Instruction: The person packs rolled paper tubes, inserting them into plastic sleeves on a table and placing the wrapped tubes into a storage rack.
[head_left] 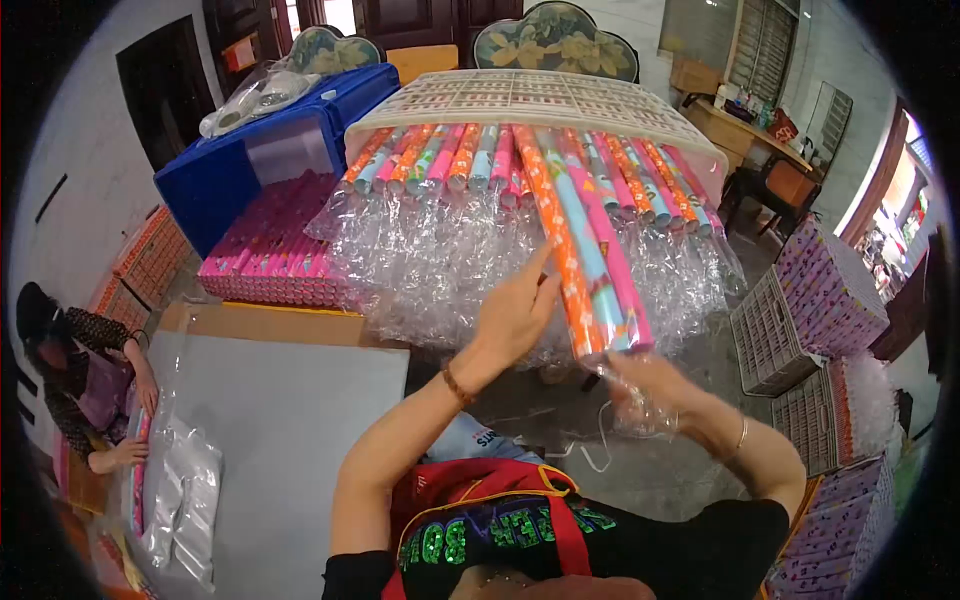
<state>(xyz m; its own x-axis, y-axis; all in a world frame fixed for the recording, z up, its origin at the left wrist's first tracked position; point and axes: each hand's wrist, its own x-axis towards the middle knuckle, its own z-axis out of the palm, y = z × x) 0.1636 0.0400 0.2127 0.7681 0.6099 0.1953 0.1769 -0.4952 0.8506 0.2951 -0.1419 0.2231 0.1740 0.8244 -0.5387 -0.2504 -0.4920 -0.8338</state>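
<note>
Three rolls of patterned wrapping paper (pixel 592 262), orange, light blue and pink, lie side by side in front of me in a clear plastic sleeve. They slant from the crate's opening down toward my chest. My left hand (pixel 517 315) grips the bundle at its left edge, by the orange roll, some fingertips hidden. Smeared by motion, my right hand (pixel 655 390) is at the near end of the rolls, by the loose clear film (pixel 640 418); its fingers cannot be made out.
A white plastic crate (pixel 540 100) on its side holds several more rolls, film hanging from them. A blue bin (pixel 210 195) with pink rolls stands left. Another person (pixel 85 380) works at the grey table (pixel 290 430). Stacked crates (pixel 775 325) stand right.
</note>
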